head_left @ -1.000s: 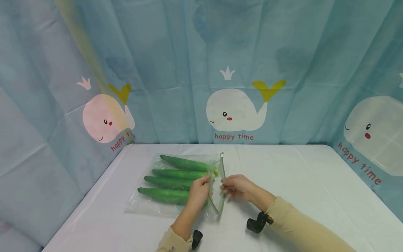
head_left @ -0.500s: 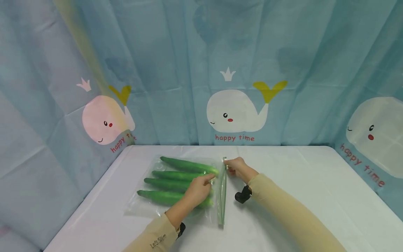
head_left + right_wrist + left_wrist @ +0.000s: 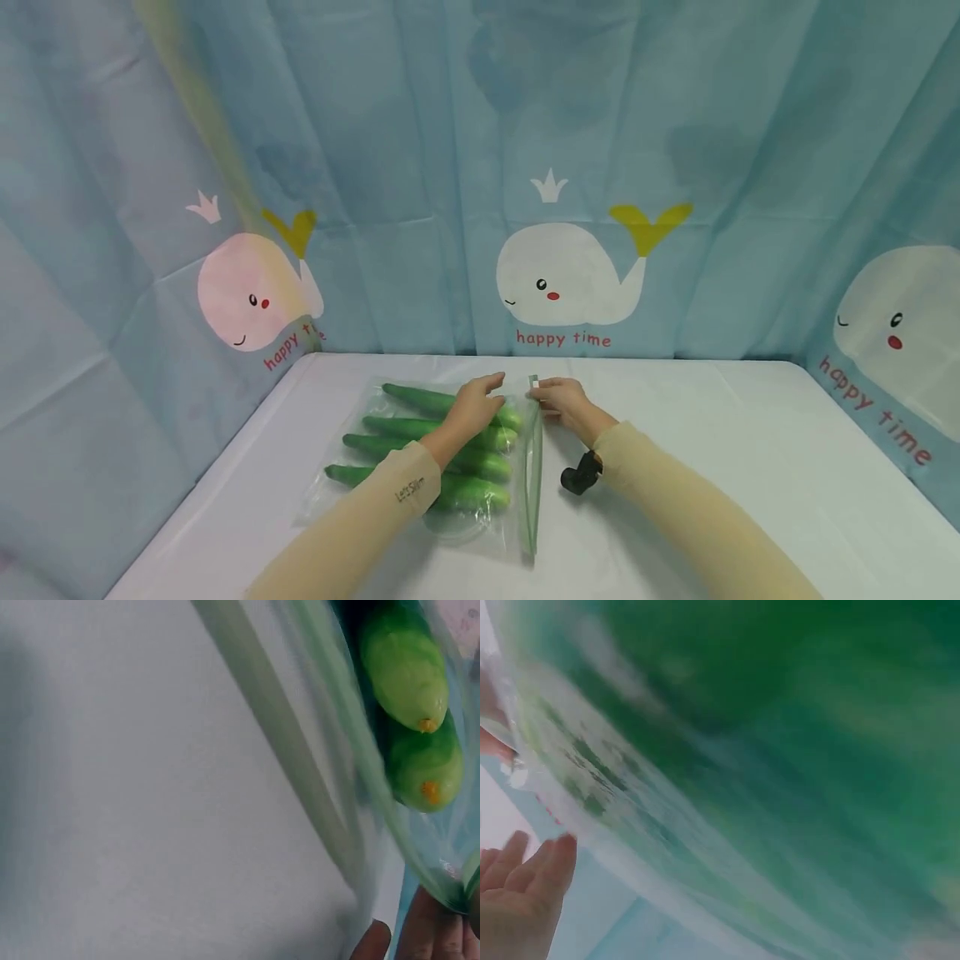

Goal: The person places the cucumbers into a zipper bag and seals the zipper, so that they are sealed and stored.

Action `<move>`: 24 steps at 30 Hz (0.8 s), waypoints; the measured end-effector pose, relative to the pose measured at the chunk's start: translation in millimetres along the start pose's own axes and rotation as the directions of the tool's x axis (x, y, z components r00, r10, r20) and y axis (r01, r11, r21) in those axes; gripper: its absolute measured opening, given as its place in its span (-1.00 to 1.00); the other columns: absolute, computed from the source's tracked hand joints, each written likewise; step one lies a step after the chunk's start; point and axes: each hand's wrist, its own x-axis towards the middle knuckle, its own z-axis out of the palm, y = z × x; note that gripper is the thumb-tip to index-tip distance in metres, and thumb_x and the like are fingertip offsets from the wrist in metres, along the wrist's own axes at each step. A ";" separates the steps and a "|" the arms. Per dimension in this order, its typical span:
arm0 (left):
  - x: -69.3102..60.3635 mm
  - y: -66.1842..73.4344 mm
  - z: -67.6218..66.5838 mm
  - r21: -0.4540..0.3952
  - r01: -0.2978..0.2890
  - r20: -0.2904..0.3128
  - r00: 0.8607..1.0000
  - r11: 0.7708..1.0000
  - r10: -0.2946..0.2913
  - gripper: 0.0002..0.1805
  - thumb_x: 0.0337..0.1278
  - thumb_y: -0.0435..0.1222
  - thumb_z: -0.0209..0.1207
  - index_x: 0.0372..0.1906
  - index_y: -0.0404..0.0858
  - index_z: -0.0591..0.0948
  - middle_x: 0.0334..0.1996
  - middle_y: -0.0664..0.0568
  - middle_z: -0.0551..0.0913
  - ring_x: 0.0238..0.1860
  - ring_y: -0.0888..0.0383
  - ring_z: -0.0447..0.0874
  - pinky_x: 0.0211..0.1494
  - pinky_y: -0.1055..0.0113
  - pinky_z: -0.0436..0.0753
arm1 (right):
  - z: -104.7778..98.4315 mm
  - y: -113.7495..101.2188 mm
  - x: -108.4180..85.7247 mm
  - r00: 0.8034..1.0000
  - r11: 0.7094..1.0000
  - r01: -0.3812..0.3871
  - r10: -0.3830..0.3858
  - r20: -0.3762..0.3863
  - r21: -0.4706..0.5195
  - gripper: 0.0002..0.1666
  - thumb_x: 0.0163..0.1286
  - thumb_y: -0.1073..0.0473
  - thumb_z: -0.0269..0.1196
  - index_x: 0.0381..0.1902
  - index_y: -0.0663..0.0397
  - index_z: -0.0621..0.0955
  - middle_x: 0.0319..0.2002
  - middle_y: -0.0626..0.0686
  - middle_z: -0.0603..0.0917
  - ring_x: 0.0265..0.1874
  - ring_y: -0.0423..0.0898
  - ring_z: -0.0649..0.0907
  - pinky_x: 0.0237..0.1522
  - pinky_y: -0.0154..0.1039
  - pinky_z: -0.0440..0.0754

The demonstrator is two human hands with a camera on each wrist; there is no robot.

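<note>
A clear zip bag [image 3: 487,540] lies flat on the table, its green-edged mouth [image 3: 532,492] facing right. Inside lie several cucumbers [image 3: 476,493], side by side, pale ends toward the mouth. In the right wrist view the cucumbers' tips [image 3: 409,679] show through the plastic, beside the green strips, which stand apart. At the far end of the mouth, next to a white slider, my right hand [image 3: 567,402] pinches the bag's edge. My left hand [image 3: 474,410] hovers over the far cucumbers, fingers loosely spread and holding nothing; the left wrist view shows its fingers [image 3: 536,868] apart from the plastic.
The white table [image 3: 675,433] extends to the right of the bag. Behind it and on both sides hangs a blue curtain [image 3: 420,275] printed with whales. A black wrist camera [image 3: 582,473] sits under my right cuff.
My right hand has gone to the mouth's far corner and grips there. The mouth strip has straightened out. My left hand has let go of the bag's edge and moved toward the far side.
</note>
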 end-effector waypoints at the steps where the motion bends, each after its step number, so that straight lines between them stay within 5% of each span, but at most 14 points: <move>1: 5.3 -0.1 1.3 0.020 -0.003 -0.005 1.000 1.000 0.003 -0.49 0.36 -0.40 0.09 0.38 -0.34 0.37 0.31 -0.23 0.42 0.25 -0.22 0.42 0.06 0.00 0.53 | -0.5 0.5 -1.5 1.000 1.000 0.017 -0.017 0.000 0.001 -0.52 0.32 0.26 0.30 0.16 0.34 0.53 -0.02 0.22 0.65 -0.16 0.01 0.64 -0.15 -0.12 0.60; 11: 46.5 -1.9 3.4 0.129 -0.022 0.082 0.997 0.991 0.011 -0.53 0.38 -0.33 0.09 0.34 -0.31 0.43 0.26 -0.16 0.49 0.28 -0.11 0.41 0.25 0.04 0.46 | 0.0 5.1 -6.3 0.983 0.984 0.175 -0.174 0.055 -0.018 -0.63 0.40 0.14 0.24 0.08 0.24 0.62 -0.15 0.06 0.72 -0.15 -0.03 0.65 -0.09 -0.02 0.58; 24: 62.0 -10.6 -2.1 0.015 0.031 0.036 0.999 0.999 -0.032 -0.79 0.30 -0.37 0.17 -0.05 -0.35 0.69 -0.04 -0.12 0.67 0.05 -0.10 0.58 0.07 0.08 0.57 | 8.6 -1.0 -11.2 0.981 0.976 0.194 -0.191 0.039 -0.099 -0.68 0.41 0.12 0.22 -0.04 0.25 0.67 -0.13 0.11 0.70 -0.03 0.04 0.59 -0.02 0.07 0.53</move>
